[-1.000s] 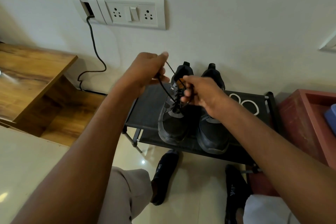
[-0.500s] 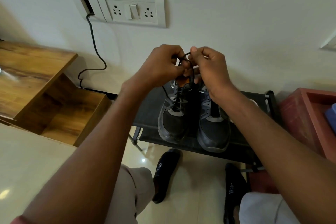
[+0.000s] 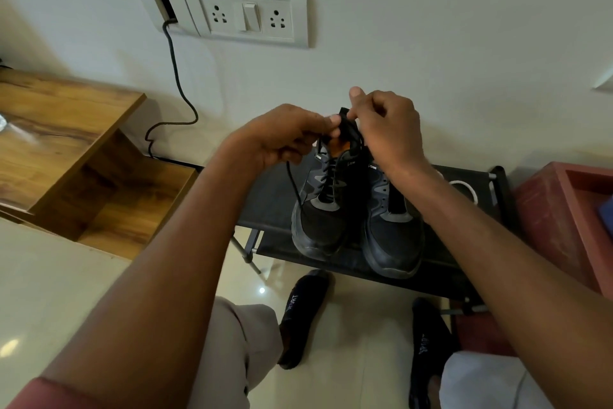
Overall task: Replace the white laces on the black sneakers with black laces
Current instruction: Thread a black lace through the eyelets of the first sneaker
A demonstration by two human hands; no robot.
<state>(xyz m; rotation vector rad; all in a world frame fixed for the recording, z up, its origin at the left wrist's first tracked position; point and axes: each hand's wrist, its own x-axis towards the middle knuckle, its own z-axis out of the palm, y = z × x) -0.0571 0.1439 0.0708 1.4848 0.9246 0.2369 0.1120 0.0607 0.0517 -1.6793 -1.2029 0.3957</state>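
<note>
Two black sneakers (image 3: 356, 219) are standing side by side on a low black rack (image 3: 272, 196), toes pointing toward 6 o'clock. The left hand (image 3: 282, 136) is pinching the black lace (image 3: 293, 186) with curled fingers just above the left sneaker's tongue, one strand hanging down past the shoe's side toward 7 o'clock. The right hand (image 3: 386, 130) is sitting at 3 o'clock of the left one, fingers curled and pinching the lace at the tongue's top. A white lace (image 3: 462, 188) is lying on the rack at 3 o'clock of the sneakers.
</note>
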